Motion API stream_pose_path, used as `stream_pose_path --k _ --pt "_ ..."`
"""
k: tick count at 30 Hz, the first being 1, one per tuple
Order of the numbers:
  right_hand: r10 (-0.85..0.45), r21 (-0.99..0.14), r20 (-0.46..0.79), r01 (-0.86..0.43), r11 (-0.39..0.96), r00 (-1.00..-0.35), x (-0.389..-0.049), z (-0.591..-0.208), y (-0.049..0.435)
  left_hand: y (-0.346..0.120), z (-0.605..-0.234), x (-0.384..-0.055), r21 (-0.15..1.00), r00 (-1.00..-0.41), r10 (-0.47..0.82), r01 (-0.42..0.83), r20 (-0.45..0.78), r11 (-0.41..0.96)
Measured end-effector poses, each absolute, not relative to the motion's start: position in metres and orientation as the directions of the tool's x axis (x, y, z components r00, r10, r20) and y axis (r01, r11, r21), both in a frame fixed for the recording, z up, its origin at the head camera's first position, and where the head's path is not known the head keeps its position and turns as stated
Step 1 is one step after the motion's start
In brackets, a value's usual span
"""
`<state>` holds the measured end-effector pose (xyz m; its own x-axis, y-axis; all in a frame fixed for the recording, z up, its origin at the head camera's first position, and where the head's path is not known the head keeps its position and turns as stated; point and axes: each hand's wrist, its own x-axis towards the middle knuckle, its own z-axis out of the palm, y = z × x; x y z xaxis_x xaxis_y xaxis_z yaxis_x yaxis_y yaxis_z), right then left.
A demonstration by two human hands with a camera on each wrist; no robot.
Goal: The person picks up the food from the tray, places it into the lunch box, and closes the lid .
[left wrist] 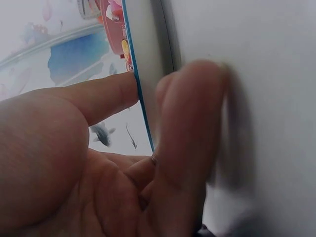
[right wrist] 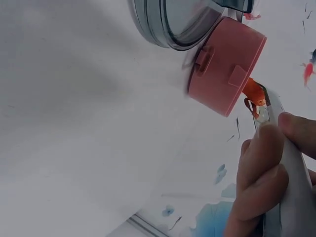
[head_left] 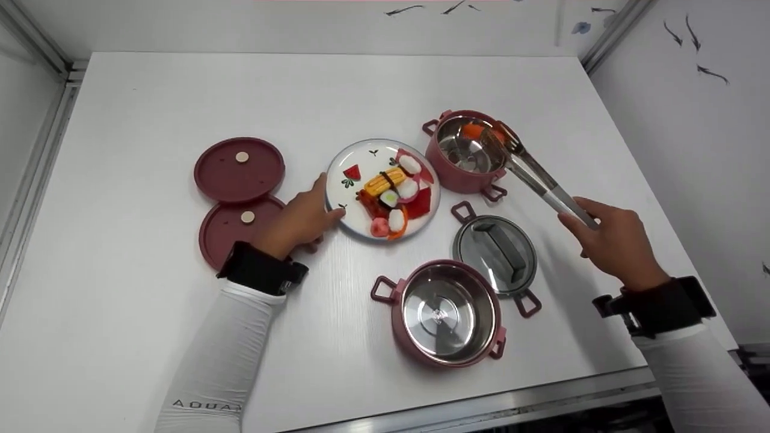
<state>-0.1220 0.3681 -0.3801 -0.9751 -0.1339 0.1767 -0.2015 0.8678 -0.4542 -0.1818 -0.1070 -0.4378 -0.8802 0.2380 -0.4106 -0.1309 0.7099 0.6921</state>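
Note:
My right hand (head_left: 619, 240) grips metal tongs (head_left: 550, 189) by the handles. Their tips reach over the mouth of the far pink pot (head_left: 460, 175), at an orange piece (head_left: 473, 131) by its inner wall. In the right wrist view the orange piece (right wrist: 253, 92) shows between the tongs and the pot's rim. My left hand (head_left: 304, 216) holds the left edge of a white plate (head_left: 347, 157), thumb on the rim, other fingers at its outer side. Toy food lies on the plate's right half, including a yellow piece (head_left: 385, 181) with a dark band and several white and red pieces.
Nearest me stands a second pink pot (head_left: 400, 325) with a bare steel inside. A grey glass lid (head_left: 475, 252) lies between the pots. Two dark red discs with pale knobs, an upper one (head_left: 216, 171) and a lower one (head_left: 216, 240), lie at left.

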Motion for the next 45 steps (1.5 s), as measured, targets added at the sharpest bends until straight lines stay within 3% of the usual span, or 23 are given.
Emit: stream_pose_path --k 9,19,27,34,45 --pt "-0.137 -0.403 0.193 -0.206 0.892 -0.972 -0.126 -0.382 0.364 -0.110 -0.437 -0.185 0.703 -0.878 0.235 -0.149 -0.418 0.696" --pt "-0.092 -0.450 0.229 -0.190 0.872 -0.969 -0.125 -0.373 0.354 -0.108 -0.436 -0.187 0.695 -0.875 0.243 -0.136 -0.418 0.706" --pt "-0.243 -0.369 0.274 -0.335 0.867 -0.930 -0.119 -0.376 0.318 -0.108 -0.437 -0.187 0.708 -0.868 0.240 -0.164 -0.435 0.687" --pt "-0.317 -0.288 0.155 -0.349 0.892 -0.936 -0.122 -0.386 0.289 -0.109 -0.441 -0.186 0.728 -0.881 0.235 -0.162 -0.411 0.666" --pt "-0.266 -0.242 0.062 -0.273 0.931 -0.962 -0.133 -0.395 0.272 -0.109 -0.440 -0.186 0.724 -0.873 0.247 -0.159 -0.420 0.671"
